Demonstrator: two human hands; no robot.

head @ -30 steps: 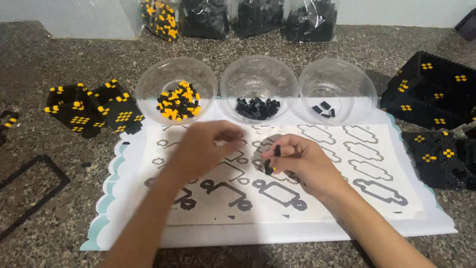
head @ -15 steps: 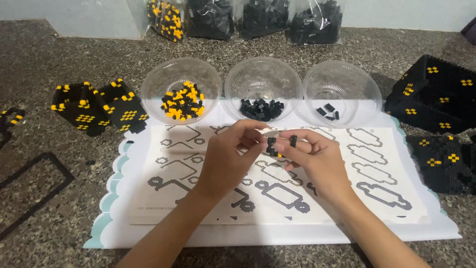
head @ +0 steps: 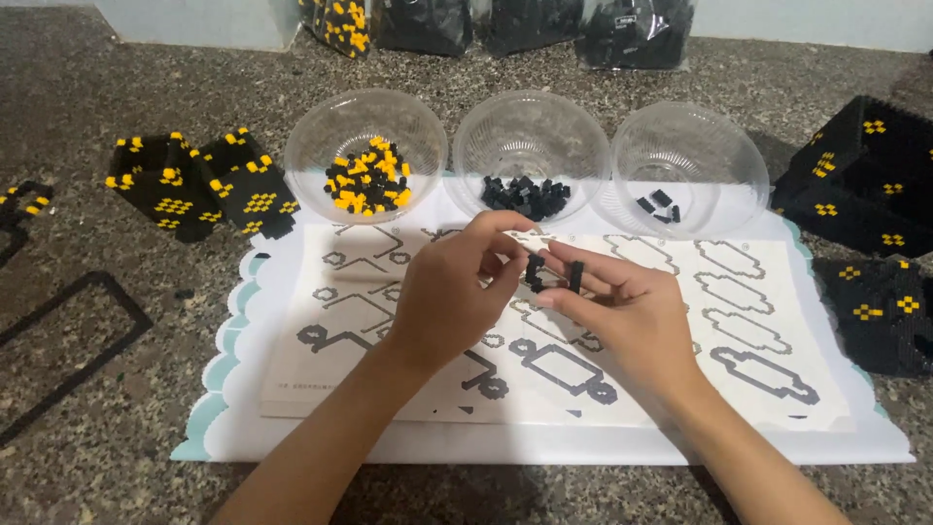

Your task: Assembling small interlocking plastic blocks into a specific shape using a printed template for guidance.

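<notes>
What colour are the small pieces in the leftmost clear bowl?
A mix of black and yellow pieces in the leftmost bowl, clearest in the head view.

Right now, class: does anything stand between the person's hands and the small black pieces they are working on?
Nothing visible does. The left hand and right hand already pinch the small black pieces directly, above the printed sheet.

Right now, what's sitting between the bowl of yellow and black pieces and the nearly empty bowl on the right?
In the head view, a third clear bowl holding small black pieces stands between them.
</notes>
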